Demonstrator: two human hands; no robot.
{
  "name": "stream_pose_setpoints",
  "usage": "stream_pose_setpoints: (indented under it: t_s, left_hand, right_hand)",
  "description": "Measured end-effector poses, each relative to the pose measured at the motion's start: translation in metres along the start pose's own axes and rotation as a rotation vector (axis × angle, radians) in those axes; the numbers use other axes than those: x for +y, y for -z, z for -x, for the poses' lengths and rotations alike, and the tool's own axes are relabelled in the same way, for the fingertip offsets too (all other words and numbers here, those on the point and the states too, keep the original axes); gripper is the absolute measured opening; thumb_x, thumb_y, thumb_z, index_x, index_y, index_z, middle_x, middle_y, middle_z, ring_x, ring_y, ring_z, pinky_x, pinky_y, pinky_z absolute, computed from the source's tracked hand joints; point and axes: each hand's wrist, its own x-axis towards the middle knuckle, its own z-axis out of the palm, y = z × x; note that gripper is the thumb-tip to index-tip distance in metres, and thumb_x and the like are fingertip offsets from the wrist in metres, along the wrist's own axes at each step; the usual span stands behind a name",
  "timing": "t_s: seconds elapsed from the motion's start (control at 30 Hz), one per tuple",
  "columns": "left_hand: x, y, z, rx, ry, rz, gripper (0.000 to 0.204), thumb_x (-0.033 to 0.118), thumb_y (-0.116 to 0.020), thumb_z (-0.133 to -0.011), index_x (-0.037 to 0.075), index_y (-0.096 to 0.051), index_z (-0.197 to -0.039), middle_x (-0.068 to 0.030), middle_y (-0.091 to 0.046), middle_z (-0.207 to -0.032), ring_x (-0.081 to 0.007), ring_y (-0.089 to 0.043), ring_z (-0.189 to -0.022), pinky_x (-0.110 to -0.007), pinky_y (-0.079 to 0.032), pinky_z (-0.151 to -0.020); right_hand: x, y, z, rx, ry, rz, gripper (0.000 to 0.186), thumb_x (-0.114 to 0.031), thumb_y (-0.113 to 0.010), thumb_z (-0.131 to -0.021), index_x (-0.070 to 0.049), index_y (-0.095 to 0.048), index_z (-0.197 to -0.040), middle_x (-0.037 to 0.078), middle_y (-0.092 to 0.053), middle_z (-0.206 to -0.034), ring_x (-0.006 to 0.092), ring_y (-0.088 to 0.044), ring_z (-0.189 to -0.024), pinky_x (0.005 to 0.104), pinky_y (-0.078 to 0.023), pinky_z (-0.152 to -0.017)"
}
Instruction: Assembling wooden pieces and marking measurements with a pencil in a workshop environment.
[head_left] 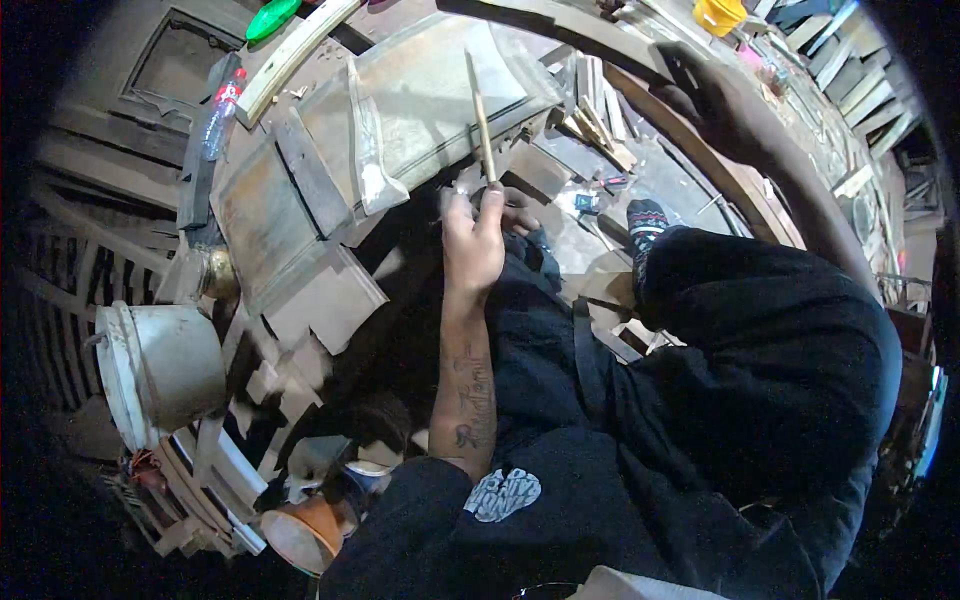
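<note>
My left hand [473,238] is closed around the lower end of a thin, light-brown stick [479,115], which points away from me. Motion blurs some of its fingers. Beyond the stick lies a worn panelled board [425,85] with a pale surface. At the upper right, my right hand [695,92] is on the end of a long wooden plank [570,25], its fingers along the wood and partly in shadow. A second curved wooden strip [755,200] runs beneath my right forearm.
A white bucket [165,370] stands at the left, with an orange-rimmed container [300,535] below it. A plastic bottle [220,115] lies near the timber. Wood offcuts [600,110] litter the floor by my socked foot [648,220]. A yellow container [720,14] sits far right.
</note>
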Motion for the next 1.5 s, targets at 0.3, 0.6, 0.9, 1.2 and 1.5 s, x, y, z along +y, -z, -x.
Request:
stream_pose_setpoints:
  t_s: [0.3,0.6,0.9,1.2,1.5]
  left_hand:
    - [0.001,0.020,0.029,0.214,0.037,-0.179,0.033,0.022,-0.047,-0.098,-0.007,-0.063,-0.100,-0.0171,-0.067,-0.099,-0.0228,-0.063,-0.095,-0.037,-0.046,-0.094]
    - [0.036,0.005,0.054,0.036,-0.253,-0.243,0.025,0.008,-0.044,-0.091,-0.004,-0.053,-0.110,-0.0123,-0.057,-0.087,-0.0194,-0.054,-0.064,-0.032,-0.049,-0.064]
    - [0.031,0.002,0.066,-0.141,-0.033,0.357,0.035,0.007,-0.039,-0.093,-0.002,-0.048,-0.125,-0.0046,-0.048,-0.077,-0.0130,-0.045,-0.054,-0.029,-0.041,-0.052]
    - [0.043,-0.014,0.065,-0.057,-0.113,0.422,0.031,0.034,-0.046,-0.105,0.005,-0.056,-0.108,0.0068,-0.031,-0.062,-0.0061,-0.030,-0.049,-0.023,-0.026,-0.047]
    - [0.036,-0.038,0.079,-0.035,-0.070,0.508,0.021,0.028,-0.045,-0.106,0.008,-0.052,-0.106,0.0053,-0.037,-0.063,-0.0055,-0.036,-0.050,-0.022,-0.028,-0.044]
  right_hand:
    - [-0.059,0.038,0.007,-0.015,-0.046,-0.137,0.040,-0.022,-0.057,-0.101,-0.005,-0.046,-0.135,0.016,-0.059,-0.104,0.0268,-0.059,-0.092,0.0384,-0.046,-0.083]
    - [-0.066,0.058,0.024,-0.017,0.028,-0.395,0.048,-0.022,-0.058,-0.102,-0.002,-0.043,-0.143,0.011,-0.057,-0.127,0.0171,-0.051,-0.122,0.0288,-0.038,-0.104]
    - [0.045,0.063,0.093,0.568,-0.349,-0.661,0.042,-0.034,-0.059,-0.102,-0.006,-0.051,-0.131,-0.004,-0.050,-0.079,0.0029,-0.041,-0.060,0.0198,-0.032,-0.051]
    - [-0.030,0.177,0.121,0.801,-0.109,-0.075,0.030,-0.019,-0.054,-0.091,0.002,-0.044,-0.110,0.014,-0.064,-0.069,0.0190,-0.059,-0.057,0.0323,-0.048,-0.055]
    - [-0.049,0.146,0.100,0.414,-0.013,0.180,0.040,-0.018,-0.062,-0.099,-0.003,-0.050,-0.135,0.007,-0.068,-0.111,0.0127,-0.061,-0.087,0.0279,-0.049,-0.084]
